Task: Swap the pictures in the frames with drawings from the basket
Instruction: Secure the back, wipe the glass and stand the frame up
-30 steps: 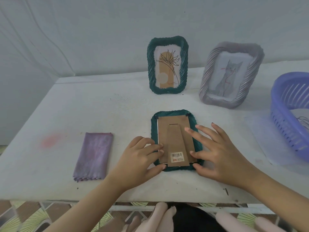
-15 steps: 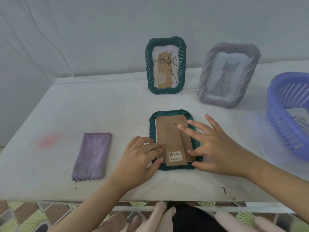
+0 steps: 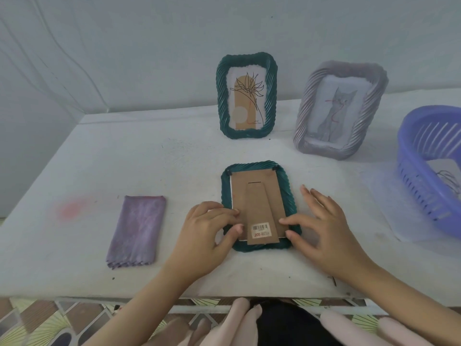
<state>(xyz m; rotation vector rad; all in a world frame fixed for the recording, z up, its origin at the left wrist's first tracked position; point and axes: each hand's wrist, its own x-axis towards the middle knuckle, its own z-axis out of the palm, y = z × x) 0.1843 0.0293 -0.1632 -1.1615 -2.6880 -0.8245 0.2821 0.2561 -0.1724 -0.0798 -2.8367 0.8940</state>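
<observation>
Your left hand [image 3: 207, 228] curls its fingers onto the left edge of the brown backing board [image 3: 254, 188], with the thumb pressed on the near-left rim of the face-down frame [image 3: 287, 186]. Your right hand [image 3: 324, 228] lies flatter with its fingers spread: forefinger on the board's right side, thumb at the near-right corner, gripping nothing.

The frame lies close to the worktop's [image 3: 174, 166] front edge, about midway along. The basket [image 3: 419, 186] holding a drawing [image 3: 446, 176] sits at the right edge.

Two small dark tabs seem to sit over the board's far corners. If you pry from the near end first, the cardboard will likely crease or the picture under it tear. Uneven pressure from your hands could also push the frame off the front edge.
</observation>
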